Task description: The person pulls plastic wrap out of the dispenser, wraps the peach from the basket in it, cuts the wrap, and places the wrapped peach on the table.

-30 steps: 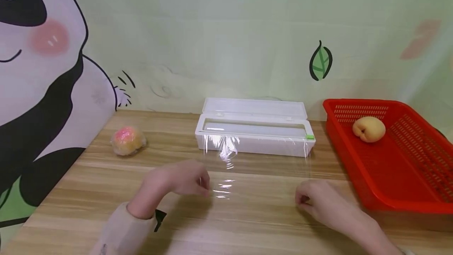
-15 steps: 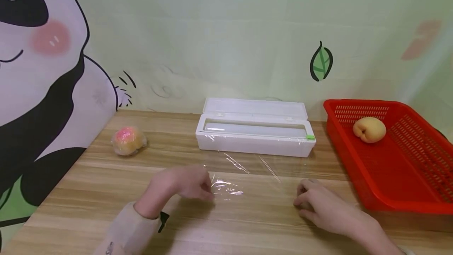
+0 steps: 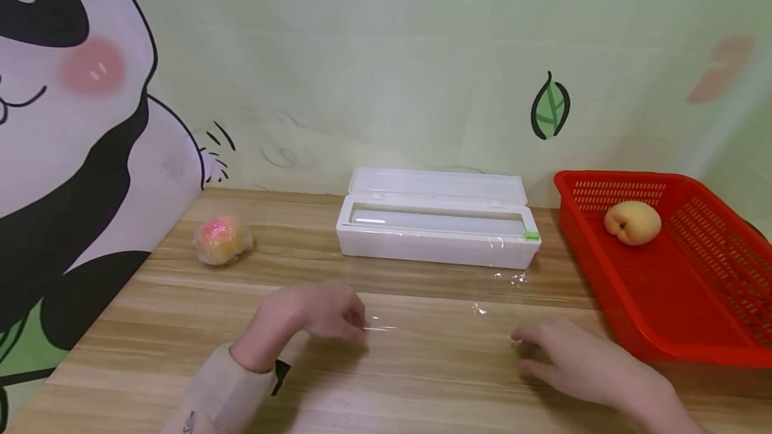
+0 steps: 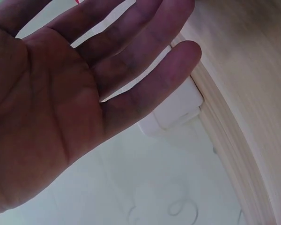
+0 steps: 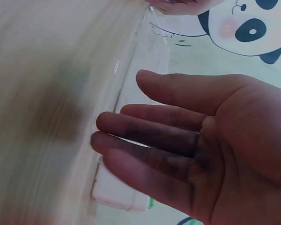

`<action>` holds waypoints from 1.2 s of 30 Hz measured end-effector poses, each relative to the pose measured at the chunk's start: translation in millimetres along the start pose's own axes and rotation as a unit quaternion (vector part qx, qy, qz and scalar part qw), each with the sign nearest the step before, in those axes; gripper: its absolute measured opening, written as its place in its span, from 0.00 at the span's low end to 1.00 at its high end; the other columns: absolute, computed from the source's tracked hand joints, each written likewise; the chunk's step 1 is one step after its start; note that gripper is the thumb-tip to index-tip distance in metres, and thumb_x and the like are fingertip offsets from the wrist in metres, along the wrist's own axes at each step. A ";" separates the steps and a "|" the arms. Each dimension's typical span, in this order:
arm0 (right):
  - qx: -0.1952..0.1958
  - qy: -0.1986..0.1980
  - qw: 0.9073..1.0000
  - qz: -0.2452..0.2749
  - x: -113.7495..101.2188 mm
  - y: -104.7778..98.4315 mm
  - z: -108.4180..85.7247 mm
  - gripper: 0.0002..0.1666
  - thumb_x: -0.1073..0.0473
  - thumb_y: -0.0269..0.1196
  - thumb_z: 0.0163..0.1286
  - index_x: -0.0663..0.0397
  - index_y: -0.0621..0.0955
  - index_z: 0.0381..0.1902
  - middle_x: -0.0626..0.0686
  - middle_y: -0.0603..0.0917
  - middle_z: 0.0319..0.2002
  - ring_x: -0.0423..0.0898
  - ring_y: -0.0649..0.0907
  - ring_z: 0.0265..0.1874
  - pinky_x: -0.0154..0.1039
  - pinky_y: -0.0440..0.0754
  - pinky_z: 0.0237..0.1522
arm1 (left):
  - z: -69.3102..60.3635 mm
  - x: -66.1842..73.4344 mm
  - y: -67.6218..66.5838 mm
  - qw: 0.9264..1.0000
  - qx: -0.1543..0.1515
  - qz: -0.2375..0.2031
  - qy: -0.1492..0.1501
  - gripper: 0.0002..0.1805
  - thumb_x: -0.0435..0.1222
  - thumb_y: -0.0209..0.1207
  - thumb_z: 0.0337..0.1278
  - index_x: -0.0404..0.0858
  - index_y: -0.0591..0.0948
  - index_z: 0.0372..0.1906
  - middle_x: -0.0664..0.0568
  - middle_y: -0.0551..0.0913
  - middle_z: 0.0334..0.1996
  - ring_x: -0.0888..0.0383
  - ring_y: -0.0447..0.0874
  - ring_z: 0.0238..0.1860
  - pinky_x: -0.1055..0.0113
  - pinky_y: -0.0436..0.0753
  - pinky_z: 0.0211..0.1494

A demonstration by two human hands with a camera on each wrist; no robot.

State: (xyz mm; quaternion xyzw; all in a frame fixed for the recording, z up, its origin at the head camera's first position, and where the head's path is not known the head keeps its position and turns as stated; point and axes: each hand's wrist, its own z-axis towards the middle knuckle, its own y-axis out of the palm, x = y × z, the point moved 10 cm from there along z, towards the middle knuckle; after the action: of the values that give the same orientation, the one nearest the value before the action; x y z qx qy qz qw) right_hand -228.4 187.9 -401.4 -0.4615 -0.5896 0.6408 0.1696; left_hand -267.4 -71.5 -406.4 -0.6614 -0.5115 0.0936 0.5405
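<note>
A sheet of clear cling film (image 3: pixel 479 309) stretches forward from a white cling film box (image 3: pixel 437 246) whose lid stands up at the back. My left hand (image 3: pixel 328 310) pinches the film's near left corner; the left wrist view (image 4: pixel 51 103) shows the palm and loosely bent fingers, with the pinch cut off. Beside the film's near right corner, my right hand (image 3: pixel 573 360) is apart from it, thumb and fingers spread with nothing between them. The right wrist view (image 5: pixel 187 150) shows these fingers relaxed. The film's exact edges are hard to see.
A pink and yellow peach (image 3: pixel 223 240) in clear wrap sits on the wooden table (image 3: pixel 422 394) at left. On the right, a red plastic basket (image 3: pixel 639 323) holds a pale peach (image 3: pixel 633 222). A green slider (image 3: pixel 531 235) sits at the box's right end. A printed wall backdrop rises behind.
My right hand has let go of the film's right corner, opened its fingers and shifted slightly right. The film has gone slack and sunk. My left hand has barely moved.
</note>
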 end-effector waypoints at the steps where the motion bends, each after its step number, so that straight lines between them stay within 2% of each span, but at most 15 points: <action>1: -0.002 0.012 1.000 0.006 1.0 -1.8 -1.5 0.18 0.53 0.73 0.65 0.51 0.86 0.51 0.41 0.88 0.41 0.41 0.86 0.40 0.49 0.86 0.44 | -0.1 -0.2 0.3 1.000 -0.001 0.001 -0.002 0.05 0.41 0.68 0.65 0.45 0.87 0.36 0.61 0.85 0.37 0.64 0.81 0.41 0.61 0.81 0.49; 4: 0.008 0.039 0.999 0.018 2.9 -9.2 -5.4 0.20 0.51 0.73 0.66 0.51 0.86 0.54 0.42 0.89 0.43 0.39 0.87 0.41 0.47 0.86 0.44 | 0.1 -1.8 1.1 1.000 -0.001 0.006 -0.009 0.06 0.42 0.68 0.65 0.45 0.87 0.37 0.61 0.85 0.36 0.63 0.80 0.40 0.60 0.81 0.49; 8: 0.025 0.067 0.996 0.043 5.0 -18.5 -9.9 0.20 0.49 0.72 0.67 0.53 0.86 0.52 0.46 0.89 0.44 0.37 0.87 0.38 0.43 0.87 0.42 | 0.3 -2.1 0.6 1.000 0.004 0.009 -0.010 0.08 0.44 0.68 0.65 0.44 0.85 0.37 0.61 0.83 0.35 0.62 0.79 0.39 0.60 0.81 0.48; 17: 0.075 0.125 0.987 0.074 12.7 -41.0 -20.0 0.30 0.49 0.71 0.68 0.64 0.82 0.59 0.43 0.88 0.33 0.36 0.84 0.29 0.36 0.83 0.31 | 0.6 2.5 1.1 1.000 0.005 0.010 0.003 0.07 0.42 0.67 0.65 0.43 0.87 0.35 0.62 0.84 0.32 0.65 0.78 0.34 0.63 0.81 0.44; 21: 0.098 0.151 0.977 0.119 14.4 -47.2 -24.2 0.33 0.47 0.71 0.69 0.63 0.79 0.63 0.48 0.89 0.35 0.41 0.84 0.24 0.37 0.83 0.25 | -0.2 2.2 2.1 1.000 0.005 0.013 -0.004 0.07 0.42 0.67 0.66 0.42 0.89 0.37 0.62 0.85 0.33 0.65 0.79 0.34 0.63 0.82 0.44; 25: 0.140 0.171 0.964 0.148 16.4 -58.8 -30.2 0.36 0.45 0.71 0.68 0.61 0.77 0.65 0.51 0.88 0.39 0.46 0.86 0.27 0.39 0.83 0.21 | -0.7 -1.0 2.9 1.000 0.004 0.019 -0.023 0.09 0.43 0.67 0.66 0.42 0.89 0.37 0.61 0.84 0.32 0.65 0.79 0.34 0.62 0.82 0.44; 27: 0.168 0.169 0.962 0.136 16.1 -67.5 -33.8 0.35 0.45 0.71 0.69 0.60 0.77 0.64 0.51 0.88 0.39 0.46 0.86 0.30 0.39 0.83 0.21 | -1.4 -2.0 2.7 0.999 0.005 0.018 -0.028 0.09 0.44 0.68 0.66 0.42 0.88 0.36 0.61 0.83 0.31 0.64 0.79 0.33 0.61 0.82 0.43; 30: 0.208 0.159 0.962 0.081 14.7 -80.8 -39.1 0.31 0.46 0.71 0.69 0.59 0.79 0.61 0.48 0.88 0.38 0.43 0.86 0.29 0.38 0.82 0.24 | -2.4 -3.9 2.9 0.999 0.005 0.012 -0.036 0.09 0.44 0.67 0.66 0.43 0.87 0.33 0.61 0.82 0.30 0.63 0.78 0.33 0.60 0.81 0.42; 34: 0.225 0.163 0.961 0.011 14.5 -92.8 -43.6 0.29 0.44 0.71 0.68 0.57 0.81 0.58 0.48 0.88 0.36 0.44 0.84 0.31 0.39 0.79 0.28 | -3.1 -4.7 1.3 0.999 0.007 0.006 -0.040 0.10 0.44 0.67 0.65 0.45 0.84 0.30 0.61 0.81 0.28 0.63 0.77 0.32 0.61 0.80 0.40; 36: 0.241 0.166 0.956 -0.012 13.6 -100.0 -46.8 0.26 0.44 0.71 0.68 0.55 0.83 0.55 0.48 0.88 0.35 0.46 0.84 0.31 0.41 0.79 0.28 | -3.4 -4.6 -0.5 0.999 0.009 0.008 -0.038 0.10 0.43 0.67 0.65 0.45 0.83 0.30 0.60 0.80 0.28 0.62 0.77 0.32 0.61 0.79 0.39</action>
State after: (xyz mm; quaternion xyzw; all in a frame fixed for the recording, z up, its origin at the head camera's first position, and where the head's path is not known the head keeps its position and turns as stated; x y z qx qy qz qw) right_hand -231.1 251.0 -309.7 -0.4998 -0.3867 0.6762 0.3787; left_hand -267.4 -77.2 -406.6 -0.6566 -0.5257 0.1276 0.5255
